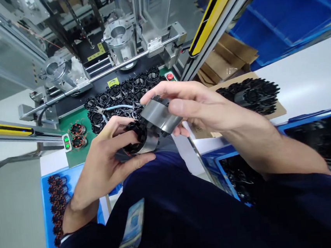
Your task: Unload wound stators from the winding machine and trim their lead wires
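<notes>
My left hand is closed around a motor stator core, a steel ring with black plastic end pieces, its fingers reaching over the open end. Close beside it, my right hand grips a second stator core tilted between thumb and fingers. The two cores overlap in view; I cannot tell whether they touch. Just beyond the hands, several more stator cores stand in rows on the green mat. Light-blue-handled pliers lie across them.
A machine with metal cylinder fixtures and a rail stands behind. Two copper-wound stators sit by a green-lit switch. A blue tray holds wound stators at left. Stator cores stand on cardboard at right, above blue bins.
</notes>
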Demonstrator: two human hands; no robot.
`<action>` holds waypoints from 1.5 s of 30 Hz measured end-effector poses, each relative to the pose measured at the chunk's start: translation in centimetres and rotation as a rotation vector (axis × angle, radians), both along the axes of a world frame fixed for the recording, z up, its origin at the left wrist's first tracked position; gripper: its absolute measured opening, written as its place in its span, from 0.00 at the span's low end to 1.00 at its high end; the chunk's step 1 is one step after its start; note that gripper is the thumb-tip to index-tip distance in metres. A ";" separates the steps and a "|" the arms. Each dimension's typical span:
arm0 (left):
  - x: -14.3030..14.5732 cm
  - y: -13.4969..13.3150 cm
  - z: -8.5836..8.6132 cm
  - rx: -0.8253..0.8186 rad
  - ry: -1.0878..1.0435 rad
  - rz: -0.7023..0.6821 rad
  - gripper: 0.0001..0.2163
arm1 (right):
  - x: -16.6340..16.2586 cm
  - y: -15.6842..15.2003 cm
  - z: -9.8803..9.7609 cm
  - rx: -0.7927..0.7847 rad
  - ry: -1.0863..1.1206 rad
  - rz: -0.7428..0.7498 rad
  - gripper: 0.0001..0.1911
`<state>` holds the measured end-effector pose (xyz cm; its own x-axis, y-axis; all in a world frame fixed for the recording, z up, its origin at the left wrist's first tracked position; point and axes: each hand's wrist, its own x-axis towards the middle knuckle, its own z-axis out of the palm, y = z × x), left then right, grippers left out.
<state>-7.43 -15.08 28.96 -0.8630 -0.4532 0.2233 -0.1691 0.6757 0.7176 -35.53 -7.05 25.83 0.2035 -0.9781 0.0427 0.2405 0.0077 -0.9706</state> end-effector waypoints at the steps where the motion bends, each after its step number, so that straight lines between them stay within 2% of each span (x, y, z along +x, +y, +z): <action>1: 0.2 0.0 -0.1 -0.002 -0.001 0.007 0.10 | 0.1 0.0 0.1 0.000 0.004 0.014 0.27; 11: 1.2 -0.5 -0.8 0.032 -0.049 0.039 0.10 | 0.1 -1.6 -0.6 0.027 0.030 0.101 0.32; 15: 1.2 -1.3 -1.6 0.035 -0.058 0.075 0.09 | -1.5 -4.5 0.4 -0.031 0.180 0.047 0.30; 19: 1.5 -2.3 -3.2 0.134 -0.017 0.134 0.10 | -5.0 -11.6 3.3 -0.203 0.517 -0.135 0.30; 21: 1.7 -2.6 -4.2 0.206 0.016 0.170 0.09 | -6.7 -16.2 4.8 -0.339 0.790 -0.303 0.35; 23: 2.1 -2.8 -5.0 0.268 0.041 0.196 0.09 | -7.9 -21.0 5.7 -0.441 1.059 -0.405 0.37; 26: 3.2 -2.8 -5.8 0.314 0.066 0.237 0.10 | -9.0 -27.6 5.4 -0.415 1.309 -0.429 0.36; 29: 5.2 -2.5 -6.5 0.321 0.080 0.318 0.07 | -9.4 -32.7 3.4 -0.310 1.416 -0.446 0.36; 31: 6.8 -2.1 -7.3 0.351 0.097 0.434 0.05 | -9.5 -35.0 1.9 -0.296 1.426 -0.433 0.35; 33: 8.3 -1.5 -8.2 0.428 0.122 0.610 0.08 | -9.6 -36.2 0.9 -0.300 1.416 -0.415 0.36; 35: 9.4 -1.0 -9.2 0.524 0.147 0.794 0.14 | -9.9 -36.8 0.5 -0.320 1.400 -0.387 0.36; 37: 10.0 -0.7 -10.0 0.587 0.192 0.916 0.19 | -10.3 -37.3 0.7 -0.366 1.391 -0.283 0.33; 39: 10.1 -0.7 -10.4 0.615 0.247 0.930 0.18 | -10.7 -37.7 1.4 -0.406 1.420 -0.134 0.29; 41: 9.8 -0.8 -10.3 0.629 0.294 0.883 0.16 | -10.8 -38.0 2.1 -0.411 1.490 -0.014 0.30; 45: 9.1 -1.1 -9.5 0.564 0.336 0.829 0.14 | -10.3 -38.0 3.6 -0.320 1.583 0.069 0.39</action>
<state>1.71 -16.21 19.43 -0.1686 -0.9851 -0.0335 -0.1590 -0.0064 0.9873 -45.80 -45.06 29.43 0.2801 -0.9586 -0.0520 -0.9440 -0.2652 -0.1964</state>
